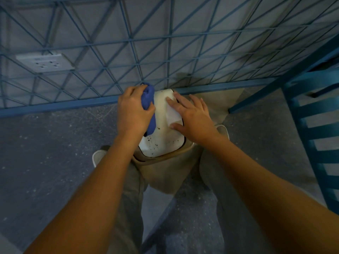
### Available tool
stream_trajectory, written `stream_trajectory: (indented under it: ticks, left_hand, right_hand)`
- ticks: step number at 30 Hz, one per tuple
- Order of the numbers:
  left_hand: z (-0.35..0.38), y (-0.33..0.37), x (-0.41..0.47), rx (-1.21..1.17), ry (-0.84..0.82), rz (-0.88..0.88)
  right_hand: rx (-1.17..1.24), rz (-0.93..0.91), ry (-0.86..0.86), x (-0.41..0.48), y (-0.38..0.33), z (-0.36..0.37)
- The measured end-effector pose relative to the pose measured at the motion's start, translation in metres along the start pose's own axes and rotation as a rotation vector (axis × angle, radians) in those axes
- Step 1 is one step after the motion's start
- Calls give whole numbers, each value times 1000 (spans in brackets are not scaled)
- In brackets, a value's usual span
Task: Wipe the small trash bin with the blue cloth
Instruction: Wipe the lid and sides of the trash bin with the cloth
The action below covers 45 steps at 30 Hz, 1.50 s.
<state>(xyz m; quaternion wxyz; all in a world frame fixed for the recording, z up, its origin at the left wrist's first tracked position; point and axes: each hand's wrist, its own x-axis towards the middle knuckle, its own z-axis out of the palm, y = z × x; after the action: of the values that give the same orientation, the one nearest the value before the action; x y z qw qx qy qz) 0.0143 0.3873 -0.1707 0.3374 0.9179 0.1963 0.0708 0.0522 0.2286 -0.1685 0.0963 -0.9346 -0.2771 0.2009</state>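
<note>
An indoor room: speckled stone floor (55, 143), wall socket (45, 62) behind blue wire grid (165, 43), blue slatted frame (321, 125).

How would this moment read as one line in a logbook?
left hand: grips blue cloth against small trash bin lid | right hand: flat on lid | lid: dark specks at near end

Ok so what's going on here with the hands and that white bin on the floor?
A person stands over a small white trash bin on the floor, next to a blue wire grid. The left hand grips a bunched blue cloth against the left side of the bin's top. The right hand rests flat on the lid with fingers spread. Dark specks show on the near part of the lid, so the wiping looks unfinished.
</note>
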Motion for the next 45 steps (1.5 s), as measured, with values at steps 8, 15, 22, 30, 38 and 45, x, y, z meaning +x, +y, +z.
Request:
stream_trajectory:
  ticks: [8,15,22,30,38,45]
  left_hand:
    - [7,9,-7,11,-63,84]
    - [13,23,22,28,-94,10]
    - [15,20,29,86,-138,52]
    - [-5,-6,14,70,33,-190]
    - [16,4,-15,35,-18,93]
    - [9,2,-24,13,127,-107]
  right_hand:
    - [55,10,8,2,-1,1]
    - [44,11,5,2,1,3]
    - [14,13,7,2,0,3]
    - [58,2,6,1,3,3]
    - [50,19,15,2,1,5]
    - [47,23,14,2,1,5]
